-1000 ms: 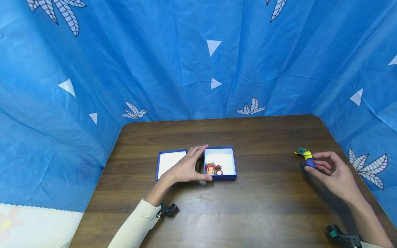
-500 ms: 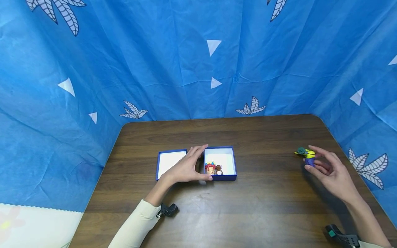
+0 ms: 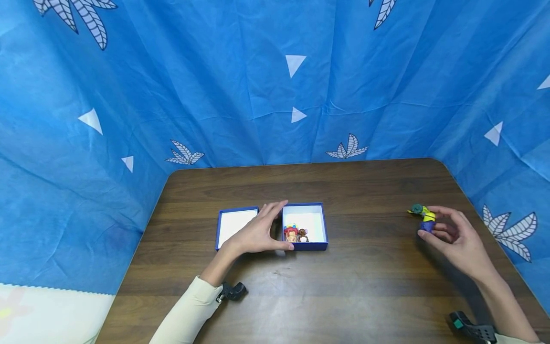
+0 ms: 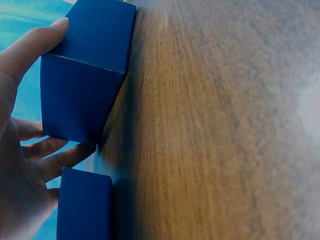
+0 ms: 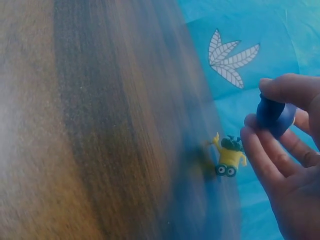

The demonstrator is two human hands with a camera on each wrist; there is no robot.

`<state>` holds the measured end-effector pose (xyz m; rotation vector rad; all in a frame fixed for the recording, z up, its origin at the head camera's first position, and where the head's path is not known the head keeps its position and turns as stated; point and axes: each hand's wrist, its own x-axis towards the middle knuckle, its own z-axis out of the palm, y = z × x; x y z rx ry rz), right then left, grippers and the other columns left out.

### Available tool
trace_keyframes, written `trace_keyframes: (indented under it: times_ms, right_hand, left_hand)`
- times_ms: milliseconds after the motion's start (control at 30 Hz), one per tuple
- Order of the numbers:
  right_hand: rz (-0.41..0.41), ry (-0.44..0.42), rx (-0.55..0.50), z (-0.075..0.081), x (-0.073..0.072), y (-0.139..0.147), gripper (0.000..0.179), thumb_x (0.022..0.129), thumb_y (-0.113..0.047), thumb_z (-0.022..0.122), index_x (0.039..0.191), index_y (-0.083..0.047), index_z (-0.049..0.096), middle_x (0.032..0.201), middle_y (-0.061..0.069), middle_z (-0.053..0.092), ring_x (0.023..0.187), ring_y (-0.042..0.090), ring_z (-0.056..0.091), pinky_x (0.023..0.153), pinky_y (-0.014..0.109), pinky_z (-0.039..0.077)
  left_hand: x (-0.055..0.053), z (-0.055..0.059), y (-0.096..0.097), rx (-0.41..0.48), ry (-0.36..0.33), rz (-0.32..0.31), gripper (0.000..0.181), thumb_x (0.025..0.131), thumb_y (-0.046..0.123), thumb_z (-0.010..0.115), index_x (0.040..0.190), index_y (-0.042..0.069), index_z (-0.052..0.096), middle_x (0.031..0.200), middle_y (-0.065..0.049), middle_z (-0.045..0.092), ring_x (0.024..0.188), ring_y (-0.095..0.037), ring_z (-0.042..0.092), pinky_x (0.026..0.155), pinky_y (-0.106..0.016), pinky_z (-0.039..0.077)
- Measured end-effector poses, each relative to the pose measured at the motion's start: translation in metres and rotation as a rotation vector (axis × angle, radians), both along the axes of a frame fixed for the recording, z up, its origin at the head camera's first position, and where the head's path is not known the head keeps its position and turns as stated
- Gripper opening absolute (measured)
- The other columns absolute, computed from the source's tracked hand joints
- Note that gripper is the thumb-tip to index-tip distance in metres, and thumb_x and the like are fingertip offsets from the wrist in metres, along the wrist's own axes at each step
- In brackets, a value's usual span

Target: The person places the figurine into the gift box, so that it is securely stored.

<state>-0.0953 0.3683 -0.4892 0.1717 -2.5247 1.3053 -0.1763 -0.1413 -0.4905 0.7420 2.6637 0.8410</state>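
My left hand (image 3: 258, 234) holds a small blue box (image 3: 315, 246) at its left end, thumb on the front wall and fingers towards the back. Inside its white interior lie a red-topped toy figure (image 3: 291, 234) and a brown toy figure (image 3: 302, 235). At the table's right side, my right hand (image 3: 461, 243) pinches a yellow-and-blue toy figure (image 3: 427, 224) between thumb and fingers. In the right wrist view only its rounded blue part (image 5: 276, 117) shows. Just beyond stands a yellow minion figure (image 5: 230, 157) with goggle eyes and a green top, one arm raised.
A shallow blue lid (image 3: 235, 225) with a white inside lies left of the box, partly behind my left hand. The brown wooden table (image 3: 335, 291) is bordered at the back and sides by a blue patterned cloth (image 3: 240, 86).
The yellow-and-blue figure has turned and tilted in my right fingers, as the index finger lifted away and came back. My right hand has shifted slightly left. The left hand and box stay put.
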Motion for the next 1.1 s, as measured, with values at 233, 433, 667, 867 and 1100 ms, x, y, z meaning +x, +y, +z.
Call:
trace_keyframes:
  times_ms: [233, 433, 667, 867, 1100]
  right_hand:
    - [-0.007, 0.011, 0.054, -0.0024, -0.0001, -0.0008, 0.061, 0.091, 0.009, 0.079, 0.148, -0.005, 0.064, 0.121, -0.013, 0.051, 0.104, -0.012, 0.059, 0.087, -0.003, 0.048]
    - [-0.016, 0.02, 0.061, -0.0033, 0.0005, -0.0016, 0.054, 0.091, 0.008, 0.08, 0.141, -0.004, 0.068, 0.117, -0.01, 0.051, 0.1, -0.012, 0.059, 0.084, -0.002, 0.049]
    - [-0.032, 0.038, 0.103, -0.0016, 0.0016, -0.0029, 0.042, 0.095, 0.003, 0.078, 0.136, -0.005, 0.071, 0.118, -0.016, 0.05, 0.102, -0.007, 0.054, 0.081, -0.001, 0.045]
    - [-0.031, 0.059, 0.066, -0.0037, 0.0014, -0.0011, 0.046, 0.09, 0.009, 0.08, 0.132, 0.001, 0.063, 0.115, -0.018, 0.061, 0.099, -0.008, 0.059, 0.082, 0.001, 0.046]
    - [-0.065, 0.026, 0.047, -0.0069, 0.0022, 0.0014, 0.042, 0.085, 0.011, 0.084, 0.118, 0.004, 0.059, 0.109, -0.018, 0.058, 0.08, -0.005, 0.059, 0.069, 0.005, 0.049]
  left_hand:
    - [0.0002, 0.0007, 0.0002, -0.004, -0.002, -0.001, 0.125, 0.078, 0.075, 0.084, 0.174, 0.034, 0.015, 0.175, -0.001, 0.031, 0.164, -0.033, 0.033, 0.123, -0.067, 0.042]
    - [0.0005, 0.0012, 0.0007, -0.007, 0.0, -0.004, 0.125, 0.078, 0.075, 0.083, 0.174, 0.033, 0.015, 0.176, -0.001, 0.03, 0.165, -0.034, 0.031, 0.122, -0.068, 0.041]
    - [0.0014, 0.001, 0.0, -0.002, -0.004, 0.002, 0.125, 0.078, 0.075, 0.084, 0.174, 0.035, 0.015, 0.176, -0.001, 0.031, 0.162, -0.031, 0.037, 0.122, -0.066, 0.043]
    - [0.0018, 0.0006, 0.0, -0.002, 0.0, 0.003, 0.124, 0.078, 0.075, 0.083, 0.174, 0.035, 0.016, 0.175, -0.001, 0.031, 0.162, -0.031, 0.037, 0.122, -0.066, 0.043]
    - [0.0013, 0.0005, -0.0003, -0.002, -0.002, 0.002, 0.125, 0.078, 0.075, 0.084, 0.174, 0.034, 0.016, 0.175, 0.0, 0.031, 0.16, -0.03, 0.039, 0.121, -0.065, 0.044]
